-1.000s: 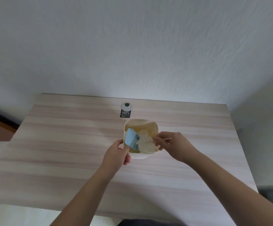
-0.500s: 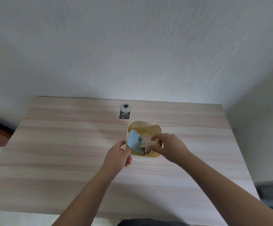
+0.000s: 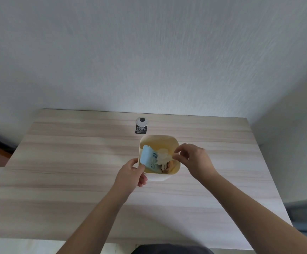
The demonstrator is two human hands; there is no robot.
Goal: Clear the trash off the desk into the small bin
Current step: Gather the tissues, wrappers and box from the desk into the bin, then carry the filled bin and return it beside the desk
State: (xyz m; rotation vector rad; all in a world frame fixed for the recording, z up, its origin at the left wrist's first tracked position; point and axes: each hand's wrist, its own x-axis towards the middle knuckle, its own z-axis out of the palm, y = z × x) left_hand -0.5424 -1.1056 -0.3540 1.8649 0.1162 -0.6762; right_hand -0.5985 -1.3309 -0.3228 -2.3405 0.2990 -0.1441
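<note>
The small cream bin (image 3: 159, 137) stands on the wooden desk (image 3: 66, 162), right of centre. Inside it lie a light blue packet (image 3: 147, 158) leaning on the left wall, crumpled white paper (image 3: 162, 155) and some darker scraps underneath. My left hand (image 3: 130, 173) grips the bin's near left wall, thumb on the rim. My right hand (image 3: 195, 160) hovers over the bin's right rim, thumb and forefinger apart just above the white paper, with nothing visible between them.
A round white cable grommet (image 3: 141, 121) and a black "100%" sticker (image 3: 141, 129) sit just behind the bin. A white wall runs along the desk's far edge and right side. Dark floor shows at the far left.
My right hand carried a thin stick into the bin, then drew back up to the right rim with its fingers spread; the stick is gone from it. The left hand kept hold of the bin.
</note>
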